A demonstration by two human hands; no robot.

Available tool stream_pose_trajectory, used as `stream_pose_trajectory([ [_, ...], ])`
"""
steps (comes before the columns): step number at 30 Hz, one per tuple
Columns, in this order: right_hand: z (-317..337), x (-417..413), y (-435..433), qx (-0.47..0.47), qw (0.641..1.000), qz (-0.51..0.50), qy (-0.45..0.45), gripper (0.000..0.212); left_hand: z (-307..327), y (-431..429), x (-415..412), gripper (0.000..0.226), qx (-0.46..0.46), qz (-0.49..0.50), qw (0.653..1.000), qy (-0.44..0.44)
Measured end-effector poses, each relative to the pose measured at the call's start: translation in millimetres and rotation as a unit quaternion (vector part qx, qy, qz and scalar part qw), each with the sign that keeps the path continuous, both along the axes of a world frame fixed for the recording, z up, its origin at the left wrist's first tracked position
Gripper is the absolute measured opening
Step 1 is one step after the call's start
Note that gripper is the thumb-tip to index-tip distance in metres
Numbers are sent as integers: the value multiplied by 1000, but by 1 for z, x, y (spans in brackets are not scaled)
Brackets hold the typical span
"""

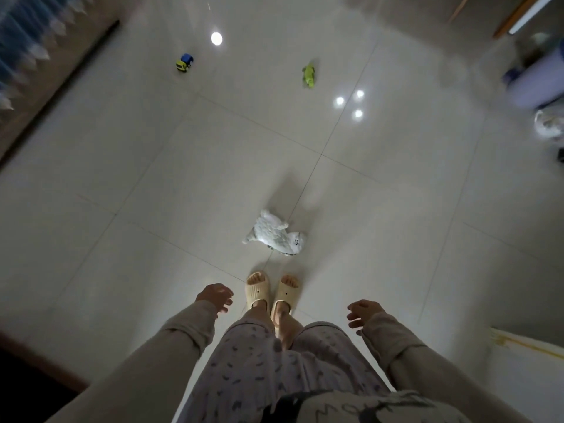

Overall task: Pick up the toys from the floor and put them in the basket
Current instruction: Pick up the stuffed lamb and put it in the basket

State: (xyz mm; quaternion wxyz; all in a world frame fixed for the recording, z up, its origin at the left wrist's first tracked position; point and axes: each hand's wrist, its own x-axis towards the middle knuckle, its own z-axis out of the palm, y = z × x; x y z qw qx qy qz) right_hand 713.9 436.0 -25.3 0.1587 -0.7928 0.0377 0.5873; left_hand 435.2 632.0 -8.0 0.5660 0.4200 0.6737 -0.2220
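A white plush animal (274, 237) lies on its side on the pale floor tiles, just ahead of my slippered feet (271, 290). Farther off, a small yellow and blue toy truck (184, 62) stands at the upper left. A small green toy (309, 75) lies at the upper middle. My left hand (216, 297) hangs beside my left leg, fingers apart and holding nothing. My right hand (361, 311) hangs on the other side, also empty with fingers spread. No basket is in view.
A blue curtain (27, 41) and a dark skirting line run along the left. A lilac container (537, 80) and a white bag (549, 123) sit at the right edge. A pale yellowish object (525, 346) shows at the lower right.
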Motion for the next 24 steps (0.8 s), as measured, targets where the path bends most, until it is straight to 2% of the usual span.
stream_pose_trajectory([
  [8, -25, 1, 34, -42, 992, 119, 8, 10, -25, 19, 15, 17, -53, -4, 998, -16],
  [12, -75, 14, 73, -34, 997, 63, 25, 11, -79, 36, 29, 16, -70, -35, 997, -11],
  [15, -136, 20, 102, -34, 998, 21, 38, 9, -141, 52, 39, 29, -55, -84, 995, -5],
  [17, -191, 24, 119, -29, 998, -10, 45, 14, -194, 69, 49, 28, -33, -112, 993, -18],
  [21, -307, 30, 144, -22, 998, -16, 52, 10, -310, 106, 80, 28, 1, -188, 982, -25],
  [24, -392, 33, 156, -16, 998, -19, 50, 15, -394, 131, 103, 30, 36, -225, 974, 0],
])
